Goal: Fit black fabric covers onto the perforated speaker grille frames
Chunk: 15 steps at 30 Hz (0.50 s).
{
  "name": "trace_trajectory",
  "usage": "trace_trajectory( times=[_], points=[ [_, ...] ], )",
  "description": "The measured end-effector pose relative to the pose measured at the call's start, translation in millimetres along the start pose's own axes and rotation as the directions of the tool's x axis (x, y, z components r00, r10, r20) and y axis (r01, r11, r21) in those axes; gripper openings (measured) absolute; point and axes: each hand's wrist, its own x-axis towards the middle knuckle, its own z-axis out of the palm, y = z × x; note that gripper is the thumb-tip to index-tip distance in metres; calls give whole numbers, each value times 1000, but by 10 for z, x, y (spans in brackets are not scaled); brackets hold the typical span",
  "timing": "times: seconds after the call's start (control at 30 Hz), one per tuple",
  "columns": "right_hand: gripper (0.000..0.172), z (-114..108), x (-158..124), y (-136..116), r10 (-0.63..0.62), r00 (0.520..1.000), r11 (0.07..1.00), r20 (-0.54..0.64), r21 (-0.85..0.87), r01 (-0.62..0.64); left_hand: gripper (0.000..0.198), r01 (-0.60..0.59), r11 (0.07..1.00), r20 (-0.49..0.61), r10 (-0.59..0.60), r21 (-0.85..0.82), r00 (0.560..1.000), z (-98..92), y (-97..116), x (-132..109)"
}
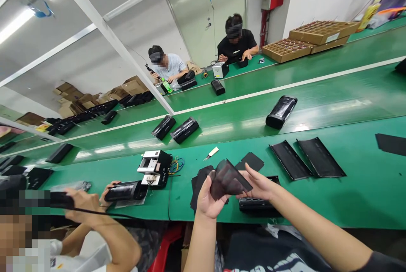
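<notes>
My left hand (206, 200) and my right hand (258, 185) both pinch a thin, dark, see-through film sheet (228, 179), lifted just above the green table (349, 204). Under the sheet lies a stack of similar dark sheets (198, 179), with one more sheet (250, 161) behind it. A black plastic housing (256, 203) lies flat below my right wrist. A small white tool (211, 153) rests further back.
Two black panels (290, 160) (320, 157) lie to the right. Black devices (281, 112) (184, 130) (163, 127) ride the green conveyor. A co-worker's hands (85, 200) at my left hold a black device (125, 190) beside an opened unit (155, 167). Two people sit across; cardboard trays (317, 35) far right.
</notes>
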Motion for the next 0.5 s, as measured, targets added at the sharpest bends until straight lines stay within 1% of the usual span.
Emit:
trace_trajectory(
  times=[0.07, 0.13, 0.23, 0.33, 0.4, 0.5],
  points=[
    [35, 105, -78, 17, -112, 989, 989, -100, 87, 121, 19, 2, 999, -95, 1, 33, 995, 29, -6, 11],
    [24, 135, -137, -21, -190, 960, 972, -205, 99, 213, 24, 4, 998, -177, 7, 64, 984, 62, 1, 20],
    [20, 121, -214, -133, -224, 930, 967, -292, 54, 250, 26, 20, 995, -214, 2, 98, 977, 112, 19, 41],
    [24, 116, -296, -232, -241, 896, 964, -372, 19, 267, 23, 50, 994, -213, -27, 101, 977, 157, 34, 66],
    [25, 133, -347, -268, -253, 884, 960, -394, 12, 280, 23, 77, 993, -209, -55, 95, 976, 184, 41, 72],
    [23, 178, -395, -286, -270, 871, 956, -410, -6, 294, 30, 103, 988, -194, -79, 118, 978, 215, 48, 66]
  ],
)
